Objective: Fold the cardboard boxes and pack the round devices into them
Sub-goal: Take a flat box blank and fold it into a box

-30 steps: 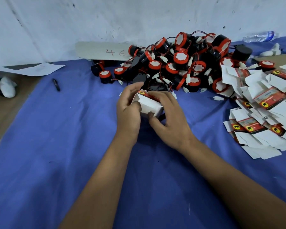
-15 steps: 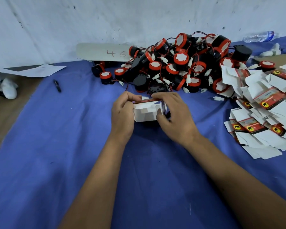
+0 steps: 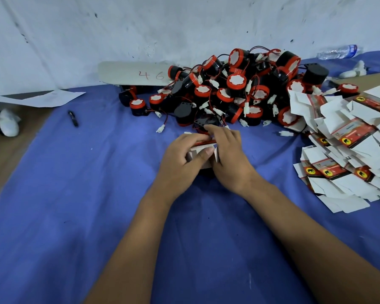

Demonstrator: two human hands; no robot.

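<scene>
A small white and red cardboard box [image 3: 201, 150] sits on the blue cloth between both hands. My left hand [image 3: 180, 160] grips its left side, thumb pressed across the white front flap. My right hand [image 3: 229, 156] curls over its top and right side. Most of the box is hidden by my fingers. Behind it lies a heap of round black devices with red rims [image 3: 235, 88], trailing wires and white plugs. A pile of flat unfolded boxes [image 3: 347, 145] spreads at the right.
A black pen [image 3: 73, 118] lies on the blue cloth [image 3: 75, 194] at the left. A cardboard strip marked 46 [image 3: 136, 73] leans at the wall. A plastic bottle [image 3: 338, 51] lies far right, white paper [image 3: 42, 97] far left.
The box has been lowered toward the cloth and turned. My hands have closed tighter over it, the left thumb now pressing across the front flap.
</scene>
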